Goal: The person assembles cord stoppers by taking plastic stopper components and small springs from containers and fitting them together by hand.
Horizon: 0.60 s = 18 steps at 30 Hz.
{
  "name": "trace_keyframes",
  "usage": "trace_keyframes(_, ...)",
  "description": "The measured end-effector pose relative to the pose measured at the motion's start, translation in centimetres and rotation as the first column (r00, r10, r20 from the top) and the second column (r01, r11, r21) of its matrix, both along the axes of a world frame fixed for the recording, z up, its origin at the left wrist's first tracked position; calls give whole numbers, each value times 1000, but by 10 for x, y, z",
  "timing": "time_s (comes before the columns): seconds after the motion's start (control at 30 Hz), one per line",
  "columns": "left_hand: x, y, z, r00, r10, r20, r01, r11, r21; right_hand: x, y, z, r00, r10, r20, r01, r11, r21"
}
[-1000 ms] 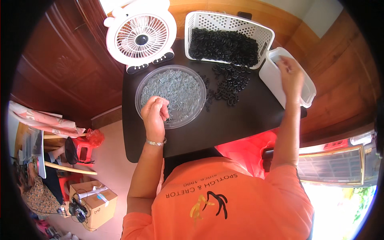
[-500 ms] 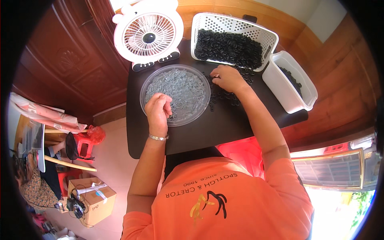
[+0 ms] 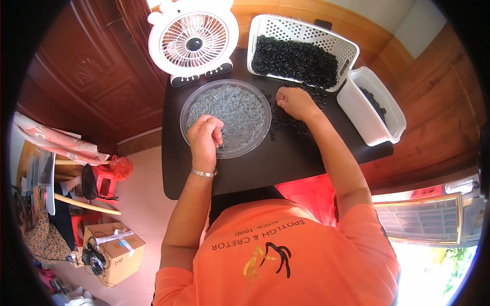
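My left hand (image 3: 205, 136) hovers over the near left part of a round clear plastic tray (image 3: 269, 121), its fingers curled closed. Whatever is pinched in them is too small or hidden to make out. Many small clear, bent pieces (image 3: 229, 109) fill the tray. To the right of the tray, my right hand (image 3: 298, 104) is above loose black oval links (image 3: 292, 125) scattered on the dark table (image 3: 301, 160). Its fingers are drawn together too, and I cannot see what is between them.
A white perforated basket (image 3: 293, 25) heaped with black links stands at the back right. Beside it is a white plastic bin (image 3: 360, 120) with some black pieces inside. A white animal-shaped fan (image 3: 194, 44) stands behind the tray. A cardboard box (image 3: 122, 255) is on the floor at left.
My right hand has shifted slightly to the right among the black links, its fingers more curled in. My left hand stays closed over the tray. The whole view has moved a little.
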State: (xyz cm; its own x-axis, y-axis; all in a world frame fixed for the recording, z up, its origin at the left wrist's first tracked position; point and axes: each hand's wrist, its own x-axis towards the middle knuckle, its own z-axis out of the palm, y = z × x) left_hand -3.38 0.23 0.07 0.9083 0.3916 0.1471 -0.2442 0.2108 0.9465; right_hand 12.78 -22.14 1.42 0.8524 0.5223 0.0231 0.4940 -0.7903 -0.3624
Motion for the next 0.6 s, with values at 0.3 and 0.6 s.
trace_keyframes(0.3,0,0,-1,1000,3,-14,-3,1000,16,3,-1,4,994,104,26,-104,995,-2)
trace_keyframes(0.6,1,2,-1,999,16,-34,-16,1000,11,3,2,7,996,90,29,-90,996,3)
